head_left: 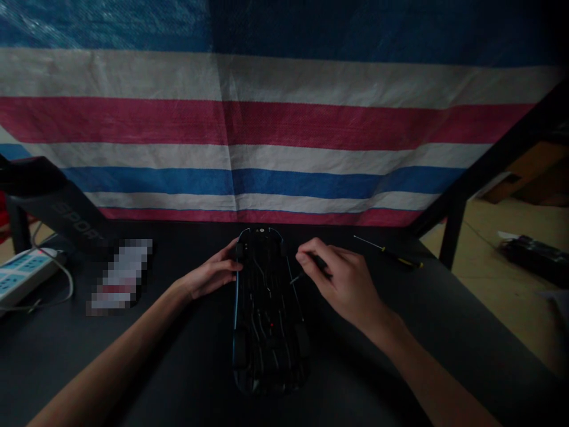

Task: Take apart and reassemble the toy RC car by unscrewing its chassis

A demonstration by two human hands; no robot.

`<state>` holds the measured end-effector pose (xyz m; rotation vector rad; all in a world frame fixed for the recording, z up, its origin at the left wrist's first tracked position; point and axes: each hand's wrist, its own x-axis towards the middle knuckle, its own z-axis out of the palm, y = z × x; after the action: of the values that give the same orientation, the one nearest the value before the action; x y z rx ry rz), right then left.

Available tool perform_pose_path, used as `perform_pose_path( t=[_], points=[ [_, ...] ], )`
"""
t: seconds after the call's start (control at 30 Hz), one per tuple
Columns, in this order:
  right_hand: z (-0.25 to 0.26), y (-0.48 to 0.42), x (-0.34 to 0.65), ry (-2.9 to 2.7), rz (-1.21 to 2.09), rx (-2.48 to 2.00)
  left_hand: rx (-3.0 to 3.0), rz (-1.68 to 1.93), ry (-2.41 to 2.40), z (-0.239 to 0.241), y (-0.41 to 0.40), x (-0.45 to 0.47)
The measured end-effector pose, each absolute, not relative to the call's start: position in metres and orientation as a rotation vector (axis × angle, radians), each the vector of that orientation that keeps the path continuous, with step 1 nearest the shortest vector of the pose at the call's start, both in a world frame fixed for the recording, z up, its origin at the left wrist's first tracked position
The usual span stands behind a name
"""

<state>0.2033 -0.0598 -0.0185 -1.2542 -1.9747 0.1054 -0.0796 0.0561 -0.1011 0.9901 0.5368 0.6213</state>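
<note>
A dark toy car [269, 308] lies upside down on the black table, its wheels and underside facing up. My left hand [217, 270] holds the car's left side near the front wheel, thumb against the edge and fingers partly hidden behind it. Just off the opposite side, my right hand [340, 276] is closed around the dark handle of a small screwdriver [297, 277]. Its thin metal shaft points left toward the car's edge; whether the tip touches the car I cannot tell. A second screwdriver [391, 254], black and yellow, lies farther right.
A white power strip [29, 273] with a grey cable sits at the left edge. A blurred-out flat object [122, 276] lies near it, beside a dark piece marked SPORT [75, 213]. Striped sheeting [267, 124] hangs behind the table [186, 356]. A black frame bar [493, 154] slants at right.
</note>
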Motion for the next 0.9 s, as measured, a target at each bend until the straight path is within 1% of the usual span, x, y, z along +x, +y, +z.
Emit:
perform_pose_path(
  t=[0.2, 0.27, 0.37, 0.47, 0.57, 0.63, 0.73, 0.8, 0.9],
  points=[
    [0.018, -0.055, 0.198, -2.333, -0.005, -1.204, 1.024, 0.602, 0.482, -0.1, 0.055, -0.079],
    [0.02, -0.053, 0.197, -2.38, -0.074, -1.259, 1.032, 0.606, 0.481, -0.101, 0.054, -0.079],
    [0.015, -0.053, 0.195, -2.297, -0.148, -1.431, 1.025, 0.618, 0.501, -0.102, 0.054, -0.079],
    [0.012, -0.054, 0.196, -2.211, -0.062, -1.392, 1.009, 0.611, 0.511, -0.101, 0.054, -0.079],
    [0.013, -0.054, 0.2, -2.263, -0.021, -1.282, 1.004, 0.606, 0.497, -0.101, 0.054, -0.078],
    [0.015, -0.054, 0.202, -2.334, -0.042, -1.321, 1.011, 0.609, 0.492, -0.101, 0.054, -0.079],
    [0.021, -0.057, 0.203, -2.382, -0.114, -1.522, 1.018, 0.61, 0.498, -0.102, 0.054, -0.079],
    [0.027, -0.061, 0.204, -2.394, -0.097, -1.593, 1.012, 0.611, 0.502, -0.102, 0.055, -0.079],
    [0.036, -0.065, 0.208, -2.447, 0.03, -1.48, 1.008, 0.609, 0.499, -0.103, 0.055, -0.079]
  ],
)
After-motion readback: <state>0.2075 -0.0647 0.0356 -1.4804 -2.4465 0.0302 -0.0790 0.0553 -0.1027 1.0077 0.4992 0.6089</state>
